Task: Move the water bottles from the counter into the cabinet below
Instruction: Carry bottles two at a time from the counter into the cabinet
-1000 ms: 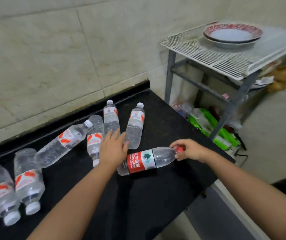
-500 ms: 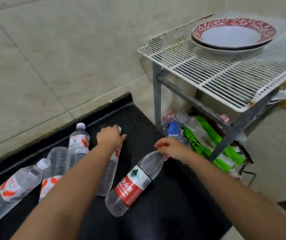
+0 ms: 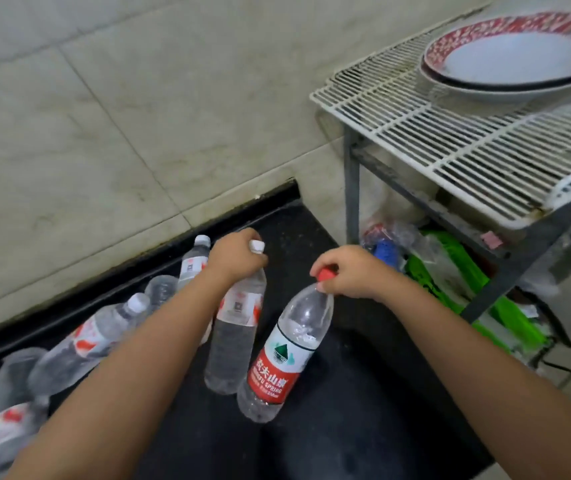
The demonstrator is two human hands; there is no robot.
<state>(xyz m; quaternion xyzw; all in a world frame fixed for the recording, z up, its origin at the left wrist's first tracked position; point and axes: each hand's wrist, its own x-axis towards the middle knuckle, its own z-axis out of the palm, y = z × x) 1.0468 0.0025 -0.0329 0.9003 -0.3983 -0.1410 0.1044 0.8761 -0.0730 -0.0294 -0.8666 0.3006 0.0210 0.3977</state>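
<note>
My right hand (image 3: 353,271) pinches the red cap of a red-labelled water bottle (image 3: 282,355), which hangs tilted with its base just above the black counter (image 3: 363,427). My left hand (image 3: 235,256) grips the neck of a white-capped bottle (image 3: 237,327) just below its cap; that bottle is raised upright beside the red-labelled one. Several more clear bottles (image 3: 79,344) lie on their sides along the counter's back and left. The cabinet below is out of view.
A grey metal rack with a white wire shelf (image 3: 467,143) stands to the right of the counter, with stacked red-rimmed plates (image 3: 516,60) on top. Green packages and plastic bags (image 3: 450,271) sit under it. A tiled wall (image 3: 138,116) runs behind the counter.
Both hands have lifted their bottles from lying on the counter to nearly upright. The left hand moved from resting on the lying bottles to gripping one neck. The view has moved closer and to the right.
</note>
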